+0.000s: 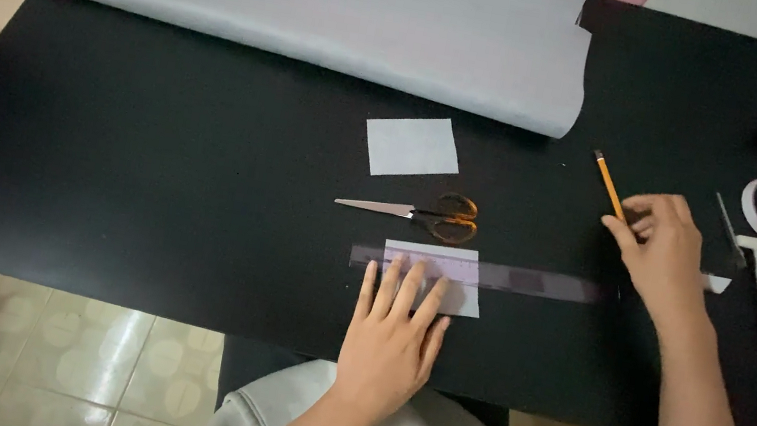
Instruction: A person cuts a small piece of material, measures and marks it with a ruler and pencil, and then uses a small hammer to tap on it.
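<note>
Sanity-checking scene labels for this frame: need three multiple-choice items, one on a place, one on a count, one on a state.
1. Where do the orange-handled metal scissors lie?
A. Between the two small pale paper rectangles
B. On the rolled grey sheet
C. On the floor

2. How many small pale paper rectangles lie on the black table?
A. One
B. Two
C. Four

3. What is the right hand doing?
A. Resting flat and empty
B. Gripping the yellow pencil
C. Holding the scissors

Answers: 1 A, upper piece above, lower piece below. 2 B, only those two. 3 B, fingers pinch the pencil, while the left hand presses the clear ruler.
</note>
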